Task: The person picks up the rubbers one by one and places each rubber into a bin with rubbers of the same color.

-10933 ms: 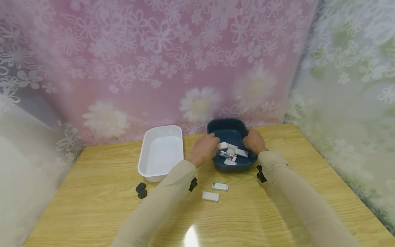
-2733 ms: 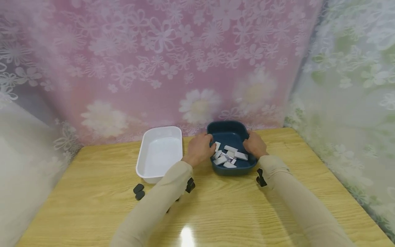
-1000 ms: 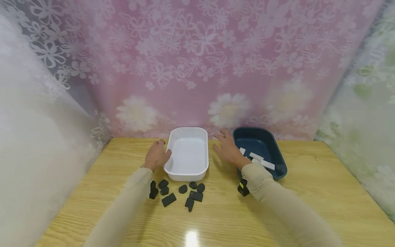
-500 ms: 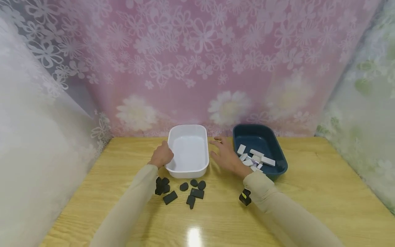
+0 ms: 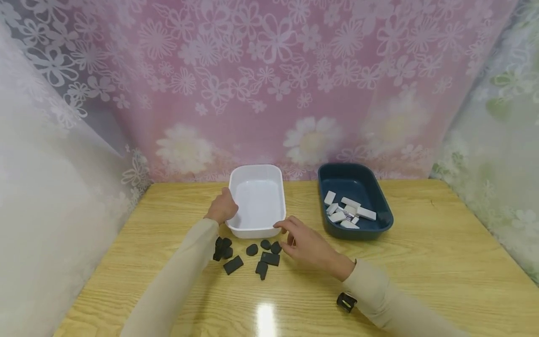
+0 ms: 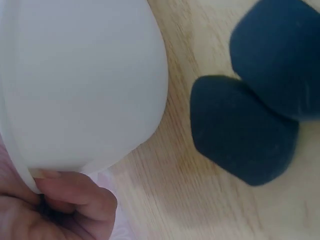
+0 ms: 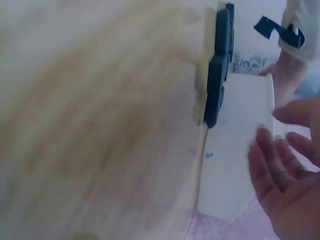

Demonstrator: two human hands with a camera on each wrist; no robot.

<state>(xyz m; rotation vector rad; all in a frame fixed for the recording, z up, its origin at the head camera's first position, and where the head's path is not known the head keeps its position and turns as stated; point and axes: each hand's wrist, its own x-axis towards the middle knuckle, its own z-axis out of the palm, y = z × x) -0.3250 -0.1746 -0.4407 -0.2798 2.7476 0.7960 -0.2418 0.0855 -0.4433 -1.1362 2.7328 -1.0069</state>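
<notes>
My left hand (image 5: 222, 206) pinches the left rim of the white basin (image 5: 258, 232); in the left wrist view its curled fingers (image 6: 75, 195) sit at the basin's edge. My right hand (image 5: 309, 244), fingers spread and slightly bent, hovers at the basin's front right corner and holds nothing. Its fingertips are beside a rounded black piece (image 5: 275, 247). Other flat black pieces lie in front of the basin: a rectangular one (image 5: 233, 265), another rectangular one (image 5: 270, 258), a notched one (image 5: 261, 269) and several rounded ones (image 5: 251, 250).
A dark blue basin (image 5: 381, 228) stands to the right, with several white blocks like erasers (image 5: 366, 214) inside, one in a printed sleeve (image 5: 345, 214). Behind the wooden table (image 5: 177, 201) hangs a pink floral curtain (image 5: 236, 117).
Both hands left the blue basin, where white blocks had been put in. My left hand took the white basin's rim; my right hand then came forward and down towards the black pieces.
</notes>
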